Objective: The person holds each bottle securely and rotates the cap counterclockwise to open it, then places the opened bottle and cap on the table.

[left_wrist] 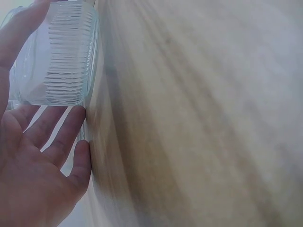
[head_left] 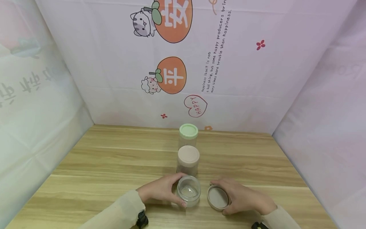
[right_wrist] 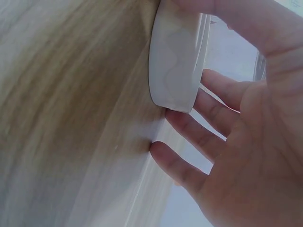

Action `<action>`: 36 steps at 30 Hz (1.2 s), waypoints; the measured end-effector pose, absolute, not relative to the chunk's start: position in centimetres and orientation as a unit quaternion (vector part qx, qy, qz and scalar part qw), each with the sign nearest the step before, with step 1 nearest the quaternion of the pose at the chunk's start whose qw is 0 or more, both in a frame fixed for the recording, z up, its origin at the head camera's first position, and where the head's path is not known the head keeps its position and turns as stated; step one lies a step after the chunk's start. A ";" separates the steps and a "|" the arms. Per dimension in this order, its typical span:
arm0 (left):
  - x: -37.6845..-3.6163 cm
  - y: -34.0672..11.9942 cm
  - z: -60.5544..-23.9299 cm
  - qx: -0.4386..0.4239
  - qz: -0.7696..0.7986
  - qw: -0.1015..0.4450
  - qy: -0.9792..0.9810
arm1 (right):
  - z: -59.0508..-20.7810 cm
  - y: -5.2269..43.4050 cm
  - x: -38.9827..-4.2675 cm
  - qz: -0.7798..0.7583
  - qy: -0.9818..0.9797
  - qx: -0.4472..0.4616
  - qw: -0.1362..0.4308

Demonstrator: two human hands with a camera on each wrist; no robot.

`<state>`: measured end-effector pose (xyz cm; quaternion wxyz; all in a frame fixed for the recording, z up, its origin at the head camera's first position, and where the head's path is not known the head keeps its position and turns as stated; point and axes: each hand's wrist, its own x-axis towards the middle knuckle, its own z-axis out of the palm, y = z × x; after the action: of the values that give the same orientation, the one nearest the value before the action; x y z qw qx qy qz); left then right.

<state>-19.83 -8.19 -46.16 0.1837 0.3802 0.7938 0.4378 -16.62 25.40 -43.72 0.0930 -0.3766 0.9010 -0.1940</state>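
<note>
Two hands work near me: my left hand (head_left: pixel 160 190) curls round the open clear ribbed glass jar (head_left: pixel 188 190), my right hand (head_left: pixel 243 198) grips its beige round lid (head_left: pixel 218 197) just right, beneath "HAPPY" on the far backdrop (head_left: pixel 197 106).

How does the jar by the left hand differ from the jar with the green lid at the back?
The near jar is open, with no lid on; the green-lidded jar is capped. The near jar looks shorter and squatter, the green-lidded jar taller. The left hand holds the near jar; nothing touches the green-lidded one, which stands at the far end of the row. Both are clear, round and upright on the wooden table.
</note>
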 end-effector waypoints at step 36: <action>-24.7 -11.4 -45.6 0.282 0.475 0.076 0.830 | -43.6 25.6 -17.0 -0.211 0.897 -0.380 0.084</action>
<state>-24.72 -11.44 -45.64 0.0757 0.2815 0.8305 0.4747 -17.00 25.64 -43.60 0.0835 -0.3801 0.8967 -0.2111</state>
